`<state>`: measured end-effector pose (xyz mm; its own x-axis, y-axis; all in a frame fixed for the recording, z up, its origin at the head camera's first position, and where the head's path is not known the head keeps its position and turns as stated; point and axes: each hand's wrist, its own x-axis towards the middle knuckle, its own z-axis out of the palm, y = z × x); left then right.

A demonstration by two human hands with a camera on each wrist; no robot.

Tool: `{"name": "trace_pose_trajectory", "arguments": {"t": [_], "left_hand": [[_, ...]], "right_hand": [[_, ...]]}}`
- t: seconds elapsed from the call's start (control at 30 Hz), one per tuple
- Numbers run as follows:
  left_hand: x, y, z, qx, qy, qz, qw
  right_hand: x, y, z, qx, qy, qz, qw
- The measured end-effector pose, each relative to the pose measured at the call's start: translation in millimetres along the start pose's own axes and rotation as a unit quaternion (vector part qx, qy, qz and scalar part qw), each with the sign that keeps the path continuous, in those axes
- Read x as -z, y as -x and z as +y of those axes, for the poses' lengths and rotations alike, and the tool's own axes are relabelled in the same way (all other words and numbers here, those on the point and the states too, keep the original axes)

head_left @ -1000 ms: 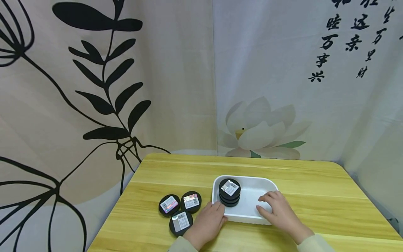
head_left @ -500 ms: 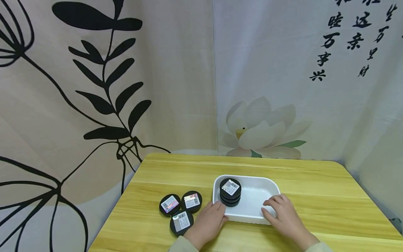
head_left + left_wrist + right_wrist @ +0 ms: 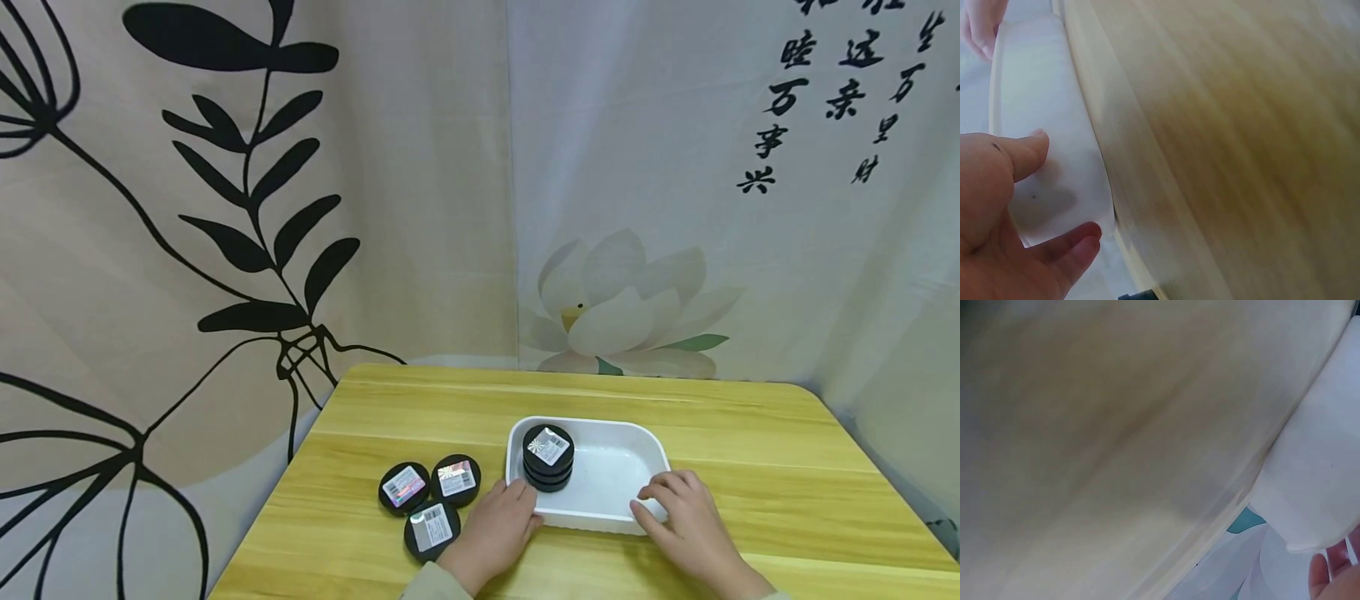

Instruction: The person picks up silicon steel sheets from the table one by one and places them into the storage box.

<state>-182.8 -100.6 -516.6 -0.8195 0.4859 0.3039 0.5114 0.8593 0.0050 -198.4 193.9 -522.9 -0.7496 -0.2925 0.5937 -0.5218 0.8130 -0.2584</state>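
Note:
A white tray (image 3: pixel 607 479) lies on the table, a stack of flat round black containers (image 3: pixel 548 457) at its left end. The top one bears a silvery barcode label. My left hand (image 3: pixel 497 523) holds the tray's front left corner; the left wrist view shows the thumb (image 3: pixel 1034 153) against the long wall and fingers (image 3: pixel 1075 253) around the end. At the front right corner is my right hand (image 3: pixel 688 521), loosely curved over the rim with nothing in it. Whether its fingertips touch the tray is unclear. In the right wrist view only a few fingers (image 3: pixel 1338 565) show.
Three more black containers (image 3: pixel 405 487) with barcode labels sit grouped on the wooden table (image 3: pixel 780 467), left of the tray and close to my left hand. Behind the table hangs a printed curtain (image 3: pixel 435 208).
My right hand has shifted right, from above the tray's inside to its right front corner. My left hand, the tray and the black containers have stayed put.

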Motion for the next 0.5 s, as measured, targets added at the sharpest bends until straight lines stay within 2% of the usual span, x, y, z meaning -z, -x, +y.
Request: {"name": "trace_pose_trajectory", "arguments": {"t": [0.3,0.5], "left_hand": [[2.1,1.1,1.1,-0.003,-0.009,0.007,0.9999],[1.3,1.3,0.4,-0.006,-0.01,0.01,0.9999]], "right_hand": [[3.1,6.4,2.9,0.04,0.009,-0.004,0.9992],[3.7,7.8,3.9,0.044,0.023,-0.005,0.9987]]}}
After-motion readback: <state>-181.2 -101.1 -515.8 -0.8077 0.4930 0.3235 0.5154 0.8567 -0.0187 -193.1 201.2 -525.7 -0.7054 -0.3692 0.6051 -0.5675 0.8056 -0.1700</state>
